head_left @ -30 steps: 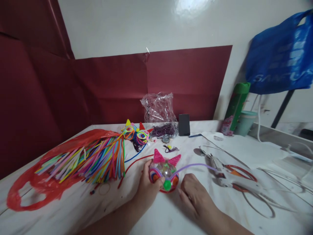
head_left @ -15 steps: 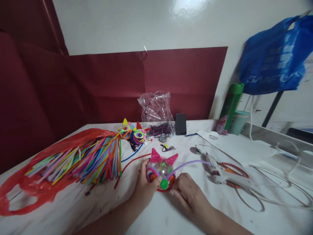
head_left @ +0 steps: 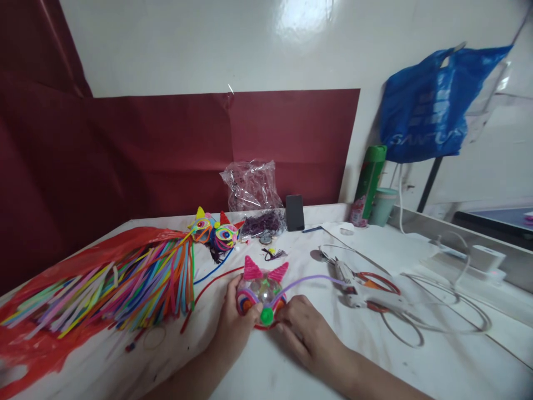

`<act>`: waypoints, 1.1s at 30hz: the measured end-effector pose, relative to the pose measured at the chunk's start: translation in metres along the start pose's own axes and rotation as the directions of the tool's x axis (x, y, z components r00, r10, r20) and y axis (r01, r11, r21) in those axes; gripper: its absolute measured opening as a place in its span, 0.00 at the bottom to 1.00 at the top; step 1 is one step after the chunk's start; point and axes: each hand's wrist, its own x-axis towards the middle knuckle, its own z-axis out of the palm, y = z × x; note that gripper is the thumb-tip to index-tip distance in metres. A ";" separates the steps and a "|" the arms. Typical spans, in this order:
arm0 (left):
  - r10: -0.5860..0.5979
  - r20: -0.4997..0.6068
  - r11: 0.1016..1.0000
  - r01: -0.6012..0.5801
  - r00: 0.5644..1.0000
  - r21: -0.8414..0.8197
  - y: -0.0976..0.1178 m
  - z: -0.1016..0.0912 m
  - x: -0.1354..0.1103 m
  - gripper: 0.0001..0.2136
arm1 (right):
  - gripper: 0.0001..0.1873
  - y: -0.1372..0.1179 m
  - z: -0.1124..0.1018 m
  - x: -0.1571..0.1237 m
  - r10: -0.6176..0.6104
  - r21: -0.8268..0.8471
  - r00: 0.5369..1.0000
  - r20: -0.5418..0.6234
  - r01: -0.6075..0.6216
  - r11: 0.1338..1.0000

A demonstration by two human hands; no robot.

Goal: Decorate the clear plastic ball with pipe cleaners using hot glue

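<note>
A clear plastic ball made up as a cat head (head_left: 267,291) has pink pipe-cleaner ears, orange and purple eyes and a green pompom nose. My left hand (head_left: 234,316) grips it from the left, thumb on the front below the eye. Curled against its lower right edge, my right hand (head_left: 310,333) is closed; what its fingertips pinch is hidden. A red pipe cleaner (head_left: 208,283) trails out to the left, and red also runs along the ball's lower rim. From the ball's right side a purple pipe cleaner (head_left: 312,277) arches toward the glue gun (head_left: 347,283).
Many coloured pipe cleaners (head_left: 141,283) lie on a red plastic bag (head_left: 116,240) at left. Two finished-looking cat heads (head_left: 225,234) sit behind them. Scissors (head_left: 385,282) and cables lie at right. A phone (head_left: 295,213) and a green can (head_left: 370,180) stand at the back.
The whole view has shifted, so everything appears further left. Both hands keep nearly the same hold on the ball.
</note>
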 end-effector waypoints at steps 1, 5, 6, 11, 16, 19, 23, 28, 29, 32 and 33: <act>0.000 -0.005 1.000 0.000 1.000 0.009 0.000 0.000 0.000 0.32 | 0.08 0.000 0.000 0.000 0.001 0.004 1.000 0.005 -0.001 1.000; 0.001 -0.014 1.000 0.000 1.000 0.030 0.001 0.001 0.001 0.31 | 0.08 0.001 0.001 -0.001 -0.009 0.020 1.000 0.016 0.009 1.000; 0.005 -0.005 1.000 -0.005 1.000 0.027 0.001 0.001 0.001 0.31 | 0.08 0.001 0.002 -0.001 -0.011 0.022 1.000 0.016 0.011 1.000; 0.015 0.013 1.000 -0.015 1.000 0.019 -0.001 0.000 0.001 0.30 | 0.09 0.002 0.003 -0.001 -0.013 0.015 1.000 0.018 0.013 1.000; 0.019 0.013 1.000 -0.019 1.000 0.023 -0.002 -0.001 0.001 0.31 | 0.08 0.002 0.002 -0.001 -0.007 0.005 1.000 0.021 0.007 1.000; 0.027 0.021 0.999 -0.028 0.999 0.038 -0.001 -0.001 0.001 0.31 | 0.08 0.001 0.002 -0.001 -0.011 0.003 1.000 0.025 0.011 1.000; 0.001 0.004 1.000 -0.001 1.000 0.030 0.000 -0.001 0.001 0.31 | 0.09 0.001 0.003 -0.001 -0.013 0.005 0.999 0.039 0.012 1.000; 0.009 0.002 0.999 -0.009 1.000 0.036 0.000 -0.001 0.001 0.30 | 0.09 0.002 0.004 -0.001 -0.011 0.015 0.998 0.064 0.010 1.000; 0.010 0.006 0.999 -0.010 1.000 0.037 0.000 -0.001 0.002 0.30 | 0.09 0.002 0.004 -0.001 -0.014 0.015 0.998 0.064 0.013 1.000; 0.009 0.028 0.999 -0.010 1.000 0.036 -0.001 -0.001 0.002 0.31 | 0.08 0.004 0.006 -0.002 -0.016 0.016 0.998 0.062 0.015 1.000; 0.013 0.037 0.999 -0.014 0.999 0.035 -0.002 -0.001 0.003 0.32 | 0.08 0.004 0.006 -0.003 -0.013 0.014 0.998 0.062 0.012 1.000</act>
